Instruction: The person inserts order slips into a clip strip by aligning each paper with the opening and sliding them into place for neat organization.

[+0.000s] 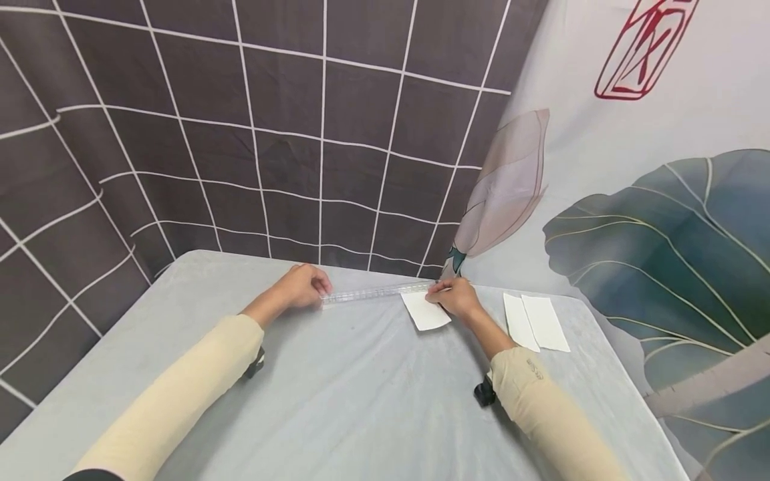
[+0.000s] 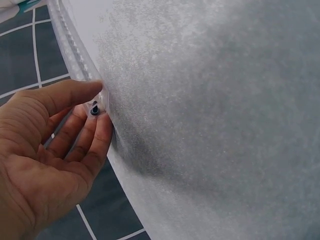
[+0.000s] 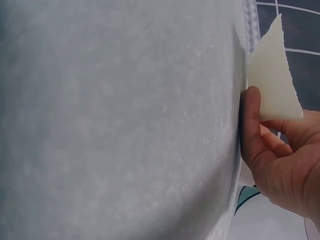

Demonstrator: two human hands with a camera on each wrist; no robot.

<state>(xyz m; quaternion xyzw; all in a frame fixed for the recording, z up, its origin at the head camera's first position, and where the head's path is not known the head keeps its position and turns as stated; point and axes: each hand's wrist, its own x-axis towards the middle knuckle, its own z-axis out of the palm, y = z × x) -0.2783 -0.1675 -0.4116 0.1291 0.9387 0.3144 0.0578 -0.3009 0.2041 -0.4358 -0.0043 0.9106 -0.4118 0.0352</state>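
- Clamped between thumb and fingers, the left end of the clear ruler (image 1: 373, 292) sits in the left hand (image 2: 52, 145); the thumb lies on one face, the fingers on the other, and a small dark round spot shows in the plastic beside them.
- At the ruler's other end, the right hand (image 1: 458, 297) has thumb and fingers together on a white paper piece (image 1: 426, 312); whether they also grip the ruler I cannot tell.
- That paper is on the near side of the ruler's right part, its far edge right at the ruler; the right wrist view shows one ragged edge.
- The ruler itself runs crosswise between the two hands, near the far edge of the grey-blue table cover (image 1: 385, 401).
- Right of the ruler, well apart from it, two more white sheets (image 1: 546, 323) lie side by side on the cover.
- On the near side of the ruler, beige sleeves (image 1: 180, 387) reach in from left and right, with a small black device (image 1: 484, 393) at the right wrist.
- Beyond the ruler hangs a dark cloth (image 1: 289, 160) with white grid lines.
- To the ruler's right, a pale hanging (image 1: 577, 127) carries a large blue-green leaf (image 1: 680, 227) and a red mark (image 1: 644, 60).
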